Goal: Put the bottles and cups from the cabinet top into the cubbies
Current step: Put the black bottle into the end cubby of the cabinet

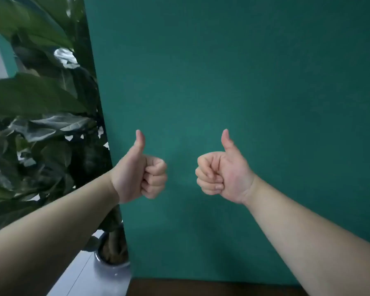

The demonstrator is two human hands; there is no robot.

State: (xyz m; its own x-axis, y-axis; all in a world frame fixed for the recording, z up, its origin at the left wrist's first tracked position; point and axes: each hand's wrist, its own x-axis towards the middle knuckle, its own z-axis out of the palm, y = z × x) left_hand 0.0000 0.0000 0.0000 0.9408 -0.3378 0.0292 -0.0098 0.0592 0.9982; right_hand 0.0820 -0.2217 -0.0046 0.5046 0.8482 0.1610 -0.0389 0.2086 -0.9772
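My left hand (140, 171) and my right hand (221, 173) are raised side by side in front of a green wall panel (244, 82). Each hand has its fingers curled into a fist with the thumb pointing up, and neither holds anything. A gap of bare green panel separates them. No bottles, cups or cubbies show in this view. A thin strip of dark wooden surface (201, 288), possibly the cabinet top, runs along the bottom edge below my arms.
A large potted plant (41, 103) with broad dark leaves fills the left side, its pot (111, 259) standing on a pale tiled floor (77, 278) beside the panel's left edge.
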